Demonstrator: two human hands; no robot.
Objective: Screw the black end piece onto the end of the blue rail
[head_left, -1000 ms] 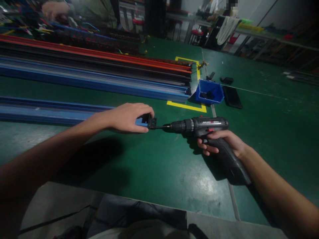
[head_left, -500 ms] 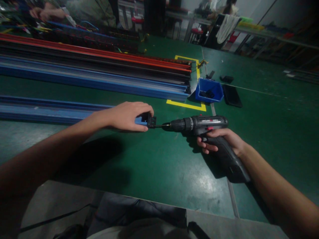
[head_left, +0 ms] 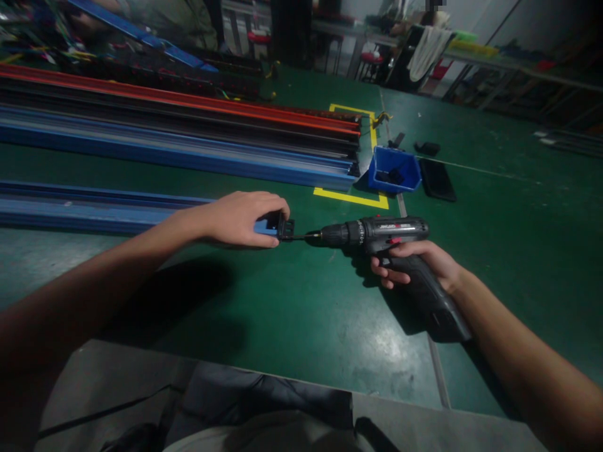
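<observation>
My left hand is wrapped round the right end of a long blue rail that lies on the green table. At that end sits a black end cap, with my thumb and fingers close about it. In my right hand is a black cordless drill, pointing left and gripped by its handle. Its long thin bit reaches to the end cap's outer face; whether it sits in a screw is too small to tell.
Behind lie several blue, black and red rails. Past their ends stand a blue bin with black parts in it and a flat black object. Yellow tape marks the green table. Across the table is another person's sleeve.
My hands, the drill and the rail stay nearly still. Across the table, a blue strip has come up at a slant near the other person.
</observation>
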